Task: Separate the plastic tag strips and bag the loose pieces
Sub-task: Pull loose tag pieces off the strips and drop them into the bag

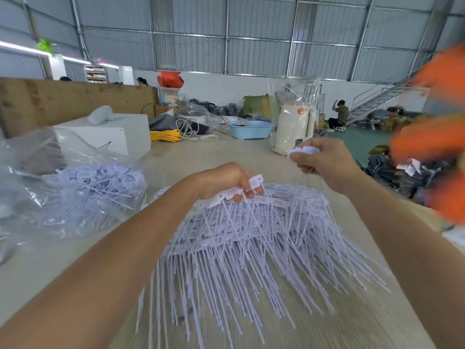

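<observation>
A big heap of white plastic tag strips [251,248] lies on the table in front of me, their long thin tails fanning toward me. My left hand [226,181] grips one strip [226,195] by its head end at the top of the heap. Up and to the right, my right hand [324,162] holds a small bunch of loose tags [303,150], whose thin tails hang down below it. A clear plastic bag [63,182] at the left lies open and holds several loose tags [100,182].
A white box [110,137] stands behind the bag. Further back are yellow cord [164,135], a blue basket [250,129] and a cream kettle in clear wrap [294,129]. A blurred orange shape [432,137] fills the right edge. The table edge [377,187] runs down the right.
</observation>
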